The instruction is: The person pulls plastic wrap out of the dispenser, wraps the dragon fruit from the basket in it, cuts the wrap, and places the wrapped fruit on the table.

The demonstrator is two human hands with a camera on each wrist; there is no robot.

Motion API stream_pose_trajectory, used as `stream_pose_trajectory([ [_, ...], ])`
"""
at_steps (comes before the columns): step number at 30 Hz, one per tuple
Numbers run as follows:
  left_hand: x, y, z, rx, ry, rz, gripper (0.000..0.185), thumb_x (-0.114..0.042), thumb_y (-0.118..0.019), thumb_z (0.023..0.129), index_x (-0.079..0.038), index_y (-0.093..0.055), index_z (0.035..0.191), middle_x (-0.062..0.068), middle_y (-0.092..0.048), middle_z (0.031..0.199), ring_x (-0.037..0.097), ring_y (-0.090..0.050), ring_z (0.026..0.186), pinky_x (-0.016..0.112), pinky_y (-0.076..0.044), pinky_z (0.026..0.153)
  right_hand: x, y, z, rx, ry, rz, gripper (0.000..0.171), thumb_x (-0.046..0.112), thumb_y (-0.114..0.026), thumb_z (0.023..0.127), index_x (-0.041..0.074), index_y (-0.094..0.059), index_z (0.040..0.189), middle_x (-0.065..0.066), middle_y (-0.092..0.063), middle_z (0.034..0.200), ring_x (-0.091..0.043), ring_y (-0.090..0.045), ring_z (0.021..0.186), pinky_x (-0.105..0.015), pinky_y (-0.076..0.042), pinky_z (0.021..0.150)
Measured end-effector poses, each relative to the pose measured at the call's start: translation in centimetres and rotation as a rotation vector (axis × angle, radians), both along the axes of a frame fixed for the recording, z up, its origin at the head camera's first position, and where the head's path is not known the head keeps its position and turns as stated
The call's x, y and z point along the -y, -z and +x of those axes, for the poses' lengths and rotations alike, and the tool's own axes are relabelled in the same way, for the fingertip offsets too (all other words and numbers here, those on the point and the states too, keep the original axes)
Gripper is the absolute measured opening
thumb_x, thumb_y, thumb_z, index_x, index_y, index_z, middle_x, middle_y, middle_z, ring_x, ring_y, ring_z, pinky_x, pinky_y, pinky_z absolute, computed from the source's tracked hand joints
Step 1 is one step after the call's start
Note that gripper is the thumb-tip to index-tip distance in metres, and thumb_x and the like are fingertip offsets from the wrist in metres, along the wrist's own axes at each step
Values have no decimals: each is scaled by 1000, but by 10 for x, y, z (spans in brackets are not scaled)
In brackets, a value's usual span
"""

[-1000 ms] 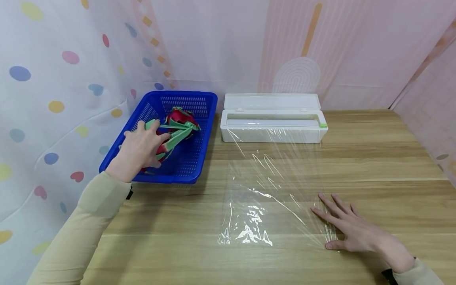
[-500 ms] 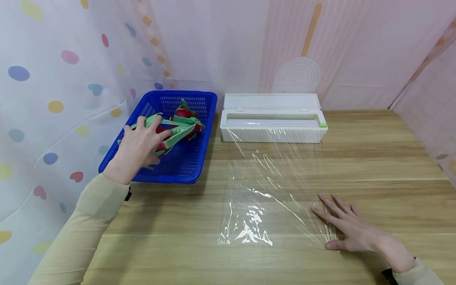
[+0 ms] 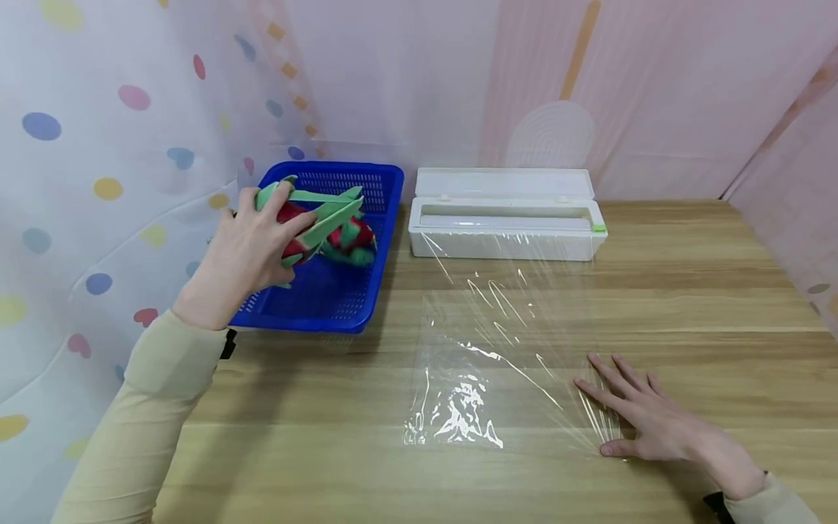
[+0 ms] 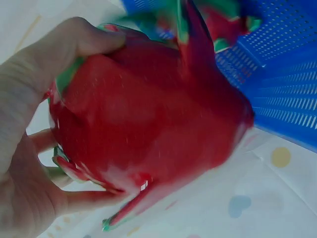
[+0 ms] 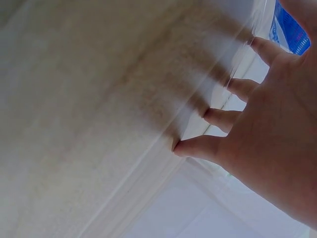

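Head: left hand (image 3: 242,244) gripped red, green-scaled dragon fruit (image 3: 321,231) over blue basket (image 3: 321,295); right hand (image 3: 644,418) pressed clear film (image 3: 504,356) | Left wrist: glossy fruit lay between thumb and curled fingers | Right wrist: fingers splayed, tips down

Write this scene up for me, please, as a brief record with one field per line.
Left hand: grips a red dragon fruit with green tips
Right hand: fingers spread, resting on the edge of the clear film
Basket: blue, perforated; a second fruit shows in it, blurred
Box: white, lid open, roll inside
Film: drawn from the box across the table, wrinkled
Surface: wood-grain table
Backdrop: patterned cloth
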State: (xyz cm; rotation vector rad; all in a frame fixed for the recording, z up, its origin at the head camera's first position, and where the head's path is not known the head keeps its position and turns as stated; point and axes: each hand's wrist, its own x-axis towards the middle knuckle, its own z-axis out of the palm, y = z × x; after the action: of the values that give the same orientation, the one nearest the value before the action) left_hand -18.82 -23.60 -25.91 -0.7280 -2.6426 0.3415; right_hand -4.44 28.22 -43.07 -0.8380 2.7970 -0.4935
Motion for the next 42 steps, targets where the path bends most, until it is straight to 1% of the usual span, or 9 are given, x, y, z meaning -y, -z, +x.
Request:
stream_pose_trajectory([
  [3,-5,-1,-1,57,-10,7,85,-33,-92,55,-17,-55,130,24,-36,141,53,-46,107,60,-52,62,0,-1,0,12,6,4,84,56,-67,77,30,-31,148,0,-2,162,-18,15,148,-78,-25,92],
  [6,-9,6,-3,107,-5,16,84,-34,-91,58,-19,-54,132,22,-35,144,53,-44,113,62,-52,67,1,-2,0,30,16,2,84,56,-67,77,30,-31,148,-1,-3,162,-20,13,149,-78,-24,94],
  [13,-23,23,-7,40,147,32,87,-38,-92,54,-21,-56,131,22,-38,144,50,-47,110,57,-53,65,0,-2,0,60,25,-27,85,54,-69,76,29,-32,148,-3,-4,162,-23,11,149,-79,-21,94],
  [19,-48,26,-3,76,185,26,88,-42,-90,56,-25,-52,134,18,-33,148,47,-45,116,57,-53,75,2,-2,1,70,27,-16,85,55,-69,75,30,-33,148,-3,-4,162,-25,9,150,-79,-21,95],
  [23,-63,28,1,84,208,14,86,-39,-89,59,-28,-51,135,15,-33,149,45,-43,121,59,-51,81,2,-2,0,37,21,9,85,57,-67,76,30,-32,148,-1,-4,162,-23,9,150,-78,-24,94],
  [30,-76,31,7,12,244,-32,81,-34,-87,63,-31,-51,136,13,-35,149,42,-42,124,59,-48,87,2,0,-1,20,10,20,85,57,-66,77,31,-30,149,1,-1,162,-20,13,149,-78,-24,94],
  [35,-84,29,10,-31,270,-88,75,-33,-84,68,-32,-51,135,10,-32,151,41,-38,128,61,-44,95,1,0,-2,12,2,10,85,57,-66,77,30,-29,149,1,-1,162,-17,16,148,-77,-25,92],
  [38,-89,27,10,-99,308,-128,67,-31,-82,72,-32,-53,132,9,-33,149,38,-39,129,61,-42,98,2,0,-2,37,12,-7,85,56,-67,76,30,-30,149,-1,-2,162,-18,15,149,-78,-23,94],
  [42,-98,26,12,-170,359,-127,62,-33,-81,74,-34,-54,130,10,-34,147,37,-42,127,58,-43,99,3,0,-2,60,25,-22,86,55,-68,75,30,-32,148,-2,-5,162,-20,13,149,-78,-21,95],
])
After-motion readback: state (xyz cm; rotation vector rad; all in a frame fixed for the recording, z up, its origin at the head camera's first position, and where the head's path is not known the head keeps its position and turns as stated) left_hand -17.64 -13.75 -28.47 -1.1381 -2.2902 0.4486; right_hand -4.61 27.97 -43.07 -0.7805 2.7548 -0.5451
